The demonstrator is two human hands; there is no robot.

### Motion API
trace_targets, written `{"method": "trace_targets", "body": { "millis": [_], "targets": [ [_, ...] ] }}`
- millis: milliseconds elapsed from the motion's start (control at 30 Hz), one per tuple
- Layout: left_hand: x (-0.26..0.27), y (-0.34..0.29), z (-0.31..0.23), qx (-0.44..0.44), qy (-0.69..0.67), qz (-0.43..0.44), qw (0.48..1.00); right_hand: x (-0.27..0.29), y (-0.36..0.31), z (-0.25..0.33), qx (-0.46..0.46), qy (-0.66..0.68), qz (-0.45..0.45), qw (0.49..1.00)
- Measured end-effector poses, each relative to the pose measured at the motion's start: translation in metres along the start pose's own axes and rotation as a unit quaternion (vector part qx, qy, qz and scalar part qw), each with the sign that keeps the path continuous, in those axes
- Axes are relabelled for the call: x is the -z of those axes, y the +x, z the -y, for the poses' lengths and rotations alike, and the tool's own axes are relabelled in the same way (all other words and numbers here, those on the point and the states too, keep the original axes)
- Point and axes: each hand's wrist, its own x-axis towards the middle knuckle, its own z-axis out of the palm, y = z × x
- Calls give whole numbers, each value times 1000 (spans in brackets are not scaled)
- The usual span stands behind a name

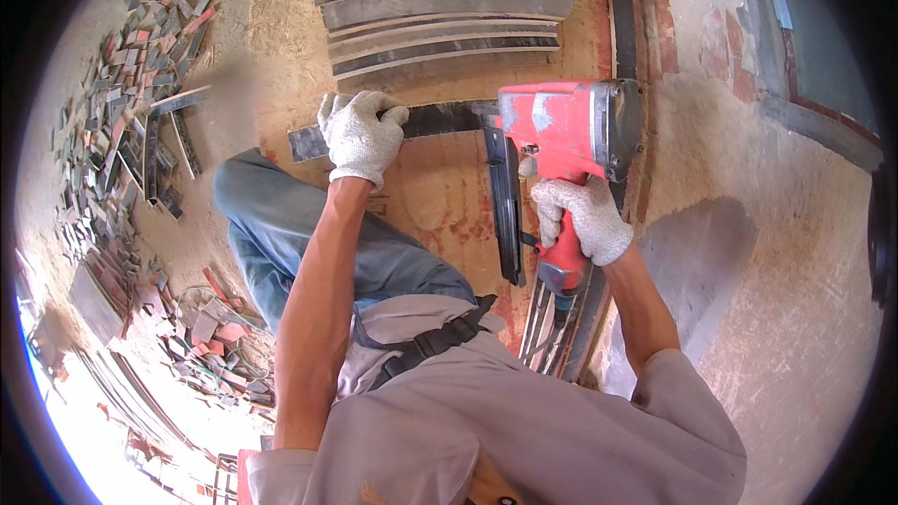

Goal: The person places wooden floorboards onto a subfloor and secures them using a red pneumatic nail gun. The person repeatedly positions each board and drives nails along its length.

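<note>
My left hand (363, 136), in a white knitted glove, is curled over a narrow dark-faced board strip (444, 119) lying crosswise in front of me. A red nail gun (557, 117) with a black head is gripped by its handle in my gloved right hand (587, 217). Its nose meets the strip's right end, though the exact contact is hidden. From the nose, the long black magazine (505, 215) points back toward my body. A fitting (562, 304) sits at the base of the handle. My right index finger's place on the trigger cannot be made out clearly.
Several dark board strips (449, 5) lie stacked beyond the worked strip. Scrap offcuts (126, 122) spread over the floor at left. A long dark rail (619, 9) runs beside the worn wall (720, 47) at right. Thin strips (538, 327) lie below the nail gun.
</note>
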Motion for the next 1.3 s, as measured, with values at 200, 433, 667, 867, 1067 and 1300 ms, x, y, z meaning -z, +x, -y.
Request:
{"method": "trace_targets", "body": {
  "millis": [200, 433, 667, 867, 1067, 1300],
  "targets": [
    [12, -3, 5, -61, -3, -91, 994, 15, 5, -41, 0, -31, -3, 1000],
    [62, -8, 80, 330, 53, -58, 941, 4, 2, -21, 40, -63, -2, 997],
    [49, -12, 93, 485, -438, 18, 757, 7, -7, -34, 51, -58, -14, 997],
    [31, -24, 151, 370, -496, 165, 768, 11, -4, -43, 67, -73, -8, 995],
    [27, -43, 50, -42, -98, 138, 985, 30, -1, -77, 12, -119, -29, 992],
    [15, -49, 29, 362, -513, 160, 762, 6, -20, -51, 8, -76, -68, 995]
  ]
}}
